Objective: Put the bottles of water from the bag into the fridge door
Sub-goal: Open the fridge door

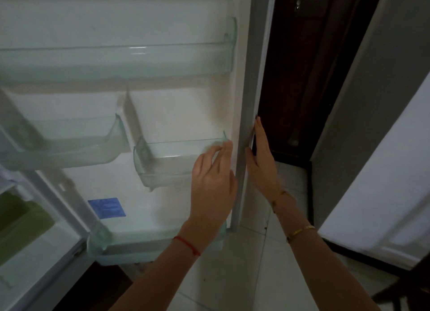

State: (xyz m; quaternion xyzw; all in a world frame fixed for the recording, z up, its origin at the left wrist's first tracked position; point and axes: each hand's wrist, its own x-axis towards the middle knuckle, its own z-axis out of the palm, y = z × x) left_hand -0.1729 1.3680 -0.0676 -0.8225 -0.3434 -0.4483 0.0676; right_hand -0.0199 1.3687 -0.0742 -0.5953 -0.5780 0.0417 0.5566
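The open fridge door (176,115) is being shown from the inside, filling most of the view, and its outer edge is being held by the right hand (261,164), whose grip is flat and loosely curled around that edge with nothing else in it. Four door bins are being counted: one long upper bin (121,61) spanning the door, two smaller bins below it, the left mid bin (69,147) and the right mid bin (172,161), and one bottom bin (130,245) at the foot of the door. All four are being seen empty, so by the look of things the task is being judged as barely begun: the door is being opened or steadied, and every bottle is still to be fetched and placed. No water bottle and no bag are being shown anywhere in the view, so where they are cannot be told. The left hand (213,185) is being held at the right end of the right mid bin, its grip narrow and relaxed, fingers (226,147) touching or just beside the bin's corner, holding nothing. One blue sticker (107,208) is being seen low on the door liner, one red string (187,244) on the left wrist, and one gold bangle (300,231) on the right forearm.
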